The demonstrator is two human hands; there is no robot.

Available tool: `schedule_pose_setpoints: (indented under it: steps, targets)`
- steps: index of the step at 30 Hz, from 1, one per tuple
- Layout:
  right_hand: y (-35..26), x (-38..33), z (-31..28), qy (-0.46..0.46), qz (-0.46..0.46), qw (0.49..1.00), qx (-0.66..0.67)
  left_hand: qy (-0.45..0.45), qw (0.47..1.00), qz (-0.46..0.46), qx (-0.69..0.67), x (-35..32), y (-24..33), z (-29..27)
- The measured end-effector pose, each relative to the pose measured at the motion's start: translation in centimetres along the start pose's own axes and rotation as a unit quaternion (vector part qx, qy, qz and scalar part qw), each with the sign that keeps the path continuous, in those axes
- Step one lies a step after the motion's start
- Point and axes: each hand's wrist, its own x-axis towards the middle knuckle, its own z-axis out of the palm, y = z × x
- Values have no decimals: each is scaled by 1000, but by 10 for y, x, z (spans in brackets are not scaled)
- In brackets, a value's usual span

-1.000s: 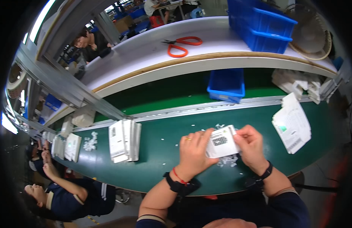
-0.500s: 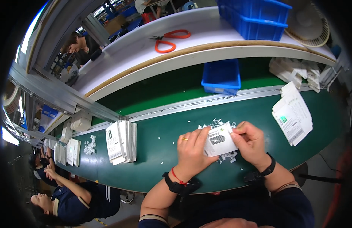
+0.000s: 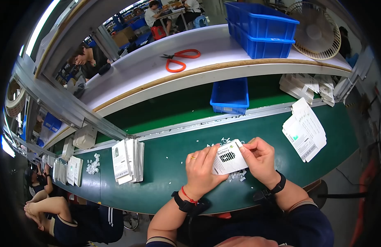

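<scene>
A flat white card packaging box, printed with a black pattern and a small green mark, is held between my two hands above the green table. My left hand wraps its left side, the thumb along the lower edge. At the upper right edge my right hand pinches the box with thumb and bent forefinger. Beneath and around the box lies a loose pile of small clear and white plastic pieces, partly hidden by box and hands.
Stacks of white packaging boxes stand on the left, and flat ones lie fanned out on the right. A blue bin sits beyond the metal rail. Orange-handled cutters and stacked blue bins rest on the shelf. Co-workers are at left.
The whole view has shifted, showing more beyond the shelf. Both hands keep hold of the packaging box, which has turned slightly. At left, a co-worker's hands have gone up toward the head.
</scene>
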Motion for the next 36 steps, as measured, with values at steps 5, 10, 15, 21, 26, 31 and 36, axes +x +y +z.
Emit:
schedule_pose_setpoints:
  steps: [5, 10, 15, 21, 26, 31, 36]
  targets:
    - [8, 5, -5, 3, -66, 995, -74, -4, 1000, -4, -1, 1, -1, 2]
    - [3, 10, -11, -59, -85, 983, -153, -11, 1000, -4, 10, 0, -4, 2]
    - [8, 3, -2, -118, -39, 992, -17, 7, 999, -54, -2, -3, -5, 0]
    - [10, -9, 9, -136, -52, 980, -137, 33, 995, -96, 7, -1, -4, 0]
    - [15, -5, 7, -144, -75, 970, -180, 17, 995, -99, 24, -1, -6, -4]
    - [15, -5, 2, -164, 26, 984, -69, 17, 998, -66, -2, -1, -3, -6]
    - [5, -2, -9, -163, 39, 986, -26, 15, 998, -53, -16, 4, -2, -11]
